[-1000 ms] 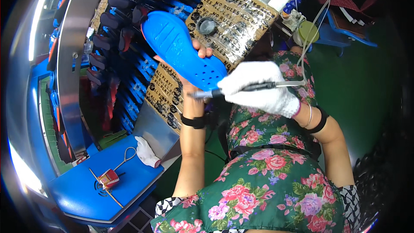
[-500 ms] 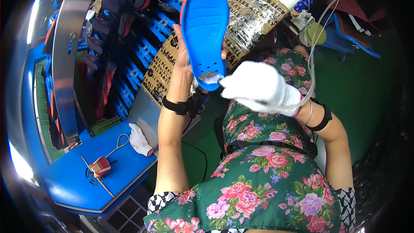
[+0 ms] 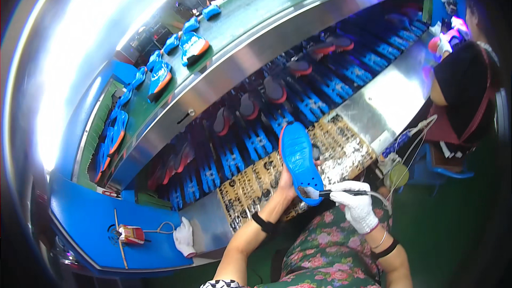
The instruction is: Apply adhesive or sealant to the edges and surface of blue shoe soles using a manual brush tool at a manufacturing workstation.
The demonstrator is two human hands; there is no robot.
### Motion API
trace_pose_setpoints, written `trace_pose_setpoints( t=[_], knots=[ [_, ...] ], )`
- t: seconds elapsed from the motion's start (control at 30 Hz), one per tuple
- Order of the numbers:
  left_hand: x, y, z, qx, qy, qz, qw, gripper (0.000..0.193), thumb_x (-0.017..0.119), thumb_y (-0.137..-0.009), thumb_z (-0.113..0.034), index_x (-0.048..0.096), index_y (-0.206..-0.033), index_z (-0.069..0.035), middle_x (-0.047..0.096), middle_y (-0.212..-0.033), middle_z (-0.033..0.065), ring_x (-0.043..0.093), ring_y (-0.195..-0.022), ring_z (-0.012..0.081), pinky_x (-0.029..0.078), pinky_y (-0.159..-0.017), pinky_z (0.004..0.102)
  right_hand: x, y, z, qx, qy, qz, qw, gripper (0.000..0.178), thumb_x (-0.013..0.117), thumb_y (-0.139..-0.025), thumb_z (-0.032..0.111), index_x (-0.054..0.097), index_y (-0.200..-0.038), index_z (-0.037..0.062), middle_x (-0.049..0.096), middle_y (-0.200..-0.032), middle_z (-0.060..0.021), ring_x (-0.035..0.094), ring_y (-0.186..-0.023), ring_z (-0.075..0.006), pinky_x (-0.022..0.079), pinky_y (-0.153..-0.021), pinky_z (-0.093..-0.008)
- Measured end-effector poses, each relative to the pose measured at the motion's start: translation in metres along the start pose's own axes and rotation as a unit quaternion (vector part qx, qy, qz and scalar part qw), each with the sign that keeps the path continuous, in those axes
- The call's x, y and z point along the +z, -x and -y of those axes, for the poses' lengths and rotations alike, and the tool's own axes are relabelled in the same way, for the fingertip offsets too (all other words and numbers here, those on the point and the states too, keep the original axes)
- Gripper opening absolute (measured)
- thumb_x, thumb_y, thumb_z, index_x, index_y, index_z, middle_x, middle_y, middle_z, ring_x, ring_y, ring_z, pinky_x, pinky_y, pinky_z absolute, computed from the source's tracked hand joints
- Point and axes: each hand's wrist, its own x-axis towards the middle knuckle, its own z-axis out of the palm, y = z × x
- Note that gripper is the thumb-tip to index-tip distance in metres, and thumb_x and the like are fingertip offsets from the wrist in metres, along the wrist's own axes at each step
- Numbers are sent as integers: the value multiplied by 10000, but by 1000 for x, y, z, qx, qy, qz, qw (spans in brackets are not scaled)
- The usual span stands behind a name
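My bare left hand [image 3: 287, 182] grips a blue shoe sole [image 3: 300, 154] with an orange-red edge, holding it tilted with its inner face up. Several small holes mark the end nearest me. My right hand [image 3: 358, 207], in a white glove, is closed around a dark-handled brush [image 3: 324, 193] with a thin pale hose trailing behind it. The pale brush tip rests on the sole's near end, by the holes. Below the sole lies cardboard [image 3: 240, 202] with dark print and shiny tape.
A conveyor [image 3: 234, 26] carries blue-and-orange shoes beyond a metal rail; grey-and-red soles sit on blue racks beneath. On a blue table [image 3: 80, 218] at left are a small red box [image 3: 131, 234] and a white glove [image 3: 184, 237]. Another person [image 3: 464, 85] works at right.
The view has swung up, bringing the conveyor and a co-worker into sight. The sole now appears lower and farther away. The brush tip remains at its near end.
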Motion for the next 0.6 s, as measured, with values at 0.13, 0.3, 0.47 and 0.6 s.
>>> trace_pose_setpoints(
  t=[0.13, 0.3, 0.47, 0.6],
  knots=[
    [2, -4, 11, 178, 67, -92, 978, 571, 338, -1074, -422, 495, -1445, -19, 522, -1498, 154, 486, -1372, 338, 338, -1199, 504, -5, -14, -13, -36, -67, -54, 996, 144, 715, -836, -32, 750, -975, -50, 743, -866, -106, 665, -711, -140, 516, -633, -238],
    [15, 60, 14, 94, 181, -67, 977, 730, 419, -958, -619, 465, -1487, -119, 446, -1521, 204, 343, -1444, 439, 201, -1207, 648, -12, -21, -29, -22, -134, -86, 987, 176, 744, -825, -49, 751, -1001, -46, 739, -870, -98, 648, -678, -131, 507, -614, -239],
    [11, 96, 31, -96, 298, 0, 950, 1003, 594, -803, -648, 315, -1575, -73, 316, -1582, 294, 294, -1447, 550, 255, -1168, 672, -4, -21, -32, 4, -125, -63, 990, 172, 720, -858, -23, 759, -1026, -16, 726, -878, -48, 615, -693, -95, 472, -618, -219],
    [3, 89, 47, -84, 258, -13, 962, 986, 628, -768, -539, 323, -1565, -44, 357, -1562, 287, 386, -1394, 522, 354, -1093, 646, -1, -21, -27, -27, -97, -36, 994, 192, 721, -870, -2, 763, -1056, -15, 739, -870, -49, 609, -694, -91, 460, -614, -222]
  ],
)
